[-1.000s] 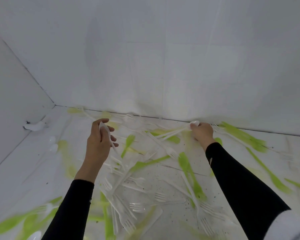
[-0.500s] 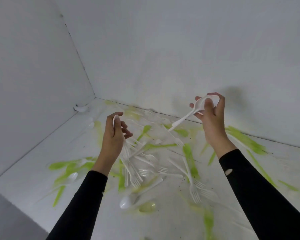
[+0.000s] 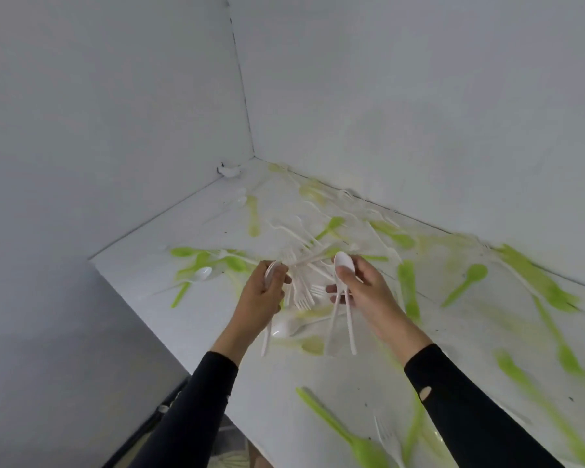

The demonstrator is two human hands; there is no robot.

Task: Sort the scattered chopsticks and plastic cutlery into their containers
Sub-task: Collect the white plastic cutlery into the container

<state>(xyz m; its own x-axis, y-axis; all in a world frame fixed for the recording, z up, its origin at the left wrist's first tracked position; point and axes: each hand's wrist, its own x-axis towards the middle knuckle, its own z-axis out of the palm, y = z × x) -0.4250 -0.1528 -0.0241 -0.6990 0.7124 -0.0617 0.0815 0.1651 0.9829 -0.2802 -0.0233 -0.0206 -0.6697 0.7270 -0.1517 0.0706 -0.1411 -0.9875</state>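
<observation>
My right hand (image 3: 365, 295) holds white plastic spoons (image 3: 344, 265) by their bowls, thumb pressed on top; two handles hang down toward me. My left hand (image 3: 264, 295) grips another white spoon (image 3: 268, 332), its handle pointing down past the wrist. Both hands hover close together above a pile of white forks (image 3: 302, 292) on the white table (image 3: 351, 383). Green and white spoons and forks lie scattered across the table, a green spoon (image 3: 466, 282) to the right among them. No container is in view.
The table sits in a corner between two white walls (image 3: 419, 113). Its left edge (image 3: 169, 336) drops off to a grey floor. A loose white spoon (image 3: 199, 274) lies left of my hands. Green cutlery (image 3: 345, 437) lies near the front edge.
Both hands came down and together over the fork pile. The right hand's spoons now hang handle-down. The view swung left, showing the corner and the table's left edge.
</observation>
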